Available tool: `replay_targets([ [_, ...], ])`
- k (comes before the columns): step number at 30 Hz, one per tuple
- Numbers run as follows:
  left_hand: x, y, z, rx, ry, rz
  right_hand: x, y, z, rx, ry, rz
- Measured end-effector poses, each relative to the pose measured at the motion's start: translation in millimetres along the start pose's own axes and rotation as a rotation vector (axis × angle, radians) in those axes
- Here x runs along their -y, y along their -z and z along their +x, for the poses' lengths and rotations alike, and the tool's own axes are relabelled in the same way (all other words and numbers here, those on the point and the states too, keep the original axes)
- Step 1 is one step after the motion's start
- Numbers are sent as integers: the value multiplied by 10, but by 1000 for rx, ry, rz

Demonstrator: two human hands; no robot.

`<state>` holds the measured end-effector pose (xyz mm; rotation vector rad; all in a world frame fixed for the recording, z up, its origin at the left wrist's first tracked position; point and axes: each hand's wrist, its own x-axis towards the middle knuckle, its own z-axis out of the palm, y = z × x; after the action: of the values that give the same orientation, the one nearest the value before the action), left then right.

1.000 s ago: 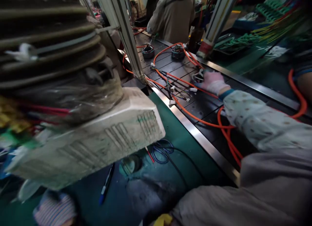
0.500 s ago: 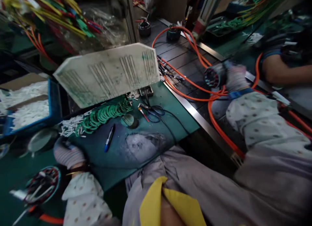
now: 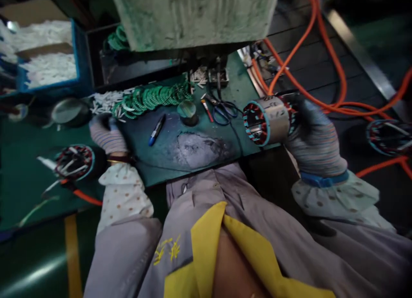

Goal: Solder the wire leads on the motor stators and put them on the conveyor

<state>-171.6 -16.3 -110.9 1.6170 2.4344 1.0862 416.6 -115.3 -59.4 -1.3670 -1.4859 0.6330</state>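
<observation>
My right hand (image 3: 317,137), in a striped glove, is closed on a metal motor stator (image 3: 273,119) with red and teal windings, held over the right end of the green bench. My gloved left hand (image 3: 107,135) rests at the near side of a pile of white sleeves (image 3: 107,101); its fingertips are dark, and whether they pinch anything is too small to tell. Just left of that wrist sits another stator (image 3: 75,162) with an orange cable. Green beaded rings (image 3: 154,98) lie in a row beyond a blue marker (image 3: 157,130).
A blue box (image 3: 75,53) of white sleeves stands back left. A pale board (image 3: 196,17) rises behind the rings. Scissors (image 3: 223,112), a small brush (image 3: 207,109) and a round tin (image 3: 187,112) lie mid-bench. Orange cables (image 3: 341,75) and another stator (image 3: 388,137) are at right.
My right hand has brought the stator from the rail area on the right to the bench's right end. The view has swung; my left hand remains by the white sleeves.
</observation>
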Motion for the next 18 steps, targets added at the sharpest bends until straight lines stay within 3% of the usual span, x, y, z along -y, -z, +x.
replay_targets([
  [4, 217, -82, -57, 58, -66, -27, 165, -646, 1, 230, -91, 118],
  [6, 258, -126, -81, 70, -87, -35, 278, -972, -100, 408, -36, 59],
  [9, 218, -126, -147, 98, -124, -37, 468, -1275, -314, 692, 240, -126],
  [11, 99, -56, -208, 102, -223, -54, 569, -1247, -396, 829, 473, -206],
  [12, 0, -15, -230, 97, -293, -67, 599, -1168, -397, 835, 561, -219],
  [13, -129, 13, -235, 94, -368, -73, 610, -1064, -370, 799, 601, -221],
  [15, -481, -19, -175, 137, -487, -38, 575, -859, -237, 529, 488, -207],
  [17, -924, -227, -17, 317, -547, 99, 478, -765, -44, 154, 278, -239],
  [18, -1154, -394, 84, 439, -561, 183, 417, -772, 53, 18, 253, -284],
])
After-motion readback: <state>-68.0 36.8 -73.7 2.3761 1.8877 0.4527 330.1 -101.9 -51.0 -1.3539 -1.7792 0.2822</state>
